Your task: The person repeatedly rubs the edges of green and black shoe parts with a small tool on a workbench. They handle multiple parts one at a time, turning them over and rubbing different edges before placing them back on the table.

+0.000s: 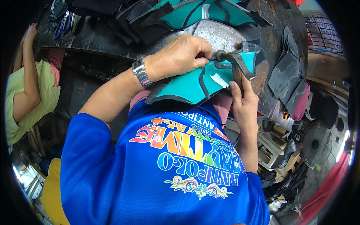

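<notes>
A teal shoe-upper-like piece (182, 88) with black edging and a small white patch lies over the near edge of the worktable, partly against my shirt. My left hand (182, 54), wearing a metal watch (141, 72), has its fingers curled and pressed together at the far edge of this piece; whatever is between the fingertips is hidden. Wrapped round the handle of a hammer (243, 64) is my right hand (244, 103). The dark hammer head is over the right part of the teal piece, its round face close to my left fingertips.
Beyond my hands lie a worn grey slab (221, 32) and another teal piece (187, 15). Dark cut pieces (287, 69) are stacked at right, and blue-handled scissors (63, 27) lie far left. Another person's arm (30, 71) rests at the table's left. A fan (318, 144) stands right.
</notes>
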Demonstrator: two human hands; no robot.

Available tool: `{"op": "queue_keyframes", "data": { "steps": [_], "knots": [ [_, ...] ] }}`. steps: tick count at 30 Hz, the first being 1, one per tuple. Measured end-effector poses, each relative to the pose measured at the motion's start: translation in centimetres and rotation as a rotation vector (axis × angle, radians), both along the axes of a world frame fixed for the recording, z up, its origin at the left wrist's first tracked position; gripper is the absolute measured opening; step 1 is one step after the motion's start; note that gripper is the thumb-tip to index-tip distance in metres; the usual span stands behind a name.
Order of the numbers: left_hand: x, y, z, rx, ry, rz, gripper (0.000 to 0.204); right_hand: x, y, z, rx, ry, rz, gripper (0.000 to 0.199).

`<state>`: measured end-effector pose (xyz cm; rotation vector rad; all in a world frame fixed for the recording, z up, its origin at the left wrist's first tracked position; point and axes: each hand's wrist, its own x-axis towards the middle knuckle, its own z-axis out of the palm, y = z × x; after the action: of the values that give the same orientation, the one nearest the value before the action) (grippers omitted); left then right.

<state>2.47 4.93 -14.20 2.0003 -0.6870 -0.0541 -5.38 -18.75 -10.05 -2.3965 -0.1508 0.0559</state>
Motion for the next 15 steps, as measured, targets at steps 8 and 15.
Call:
{"op": "queue_keyframes", "data": {
  "steps": [8,15],
  "knots": [
    [-0.2,0.3,-0.8,-0.011,-0.151,-0.024,0.011,-0.8,1.2,3.3,0.376,-0.369,-0.029,0.053],
    [-0.6,0.1,-0.8,-0.005,-0.130,0.015,0.013,0.0,-0.6,0.8,-0.134,0.125,0.078,0.041]
  ]
}}
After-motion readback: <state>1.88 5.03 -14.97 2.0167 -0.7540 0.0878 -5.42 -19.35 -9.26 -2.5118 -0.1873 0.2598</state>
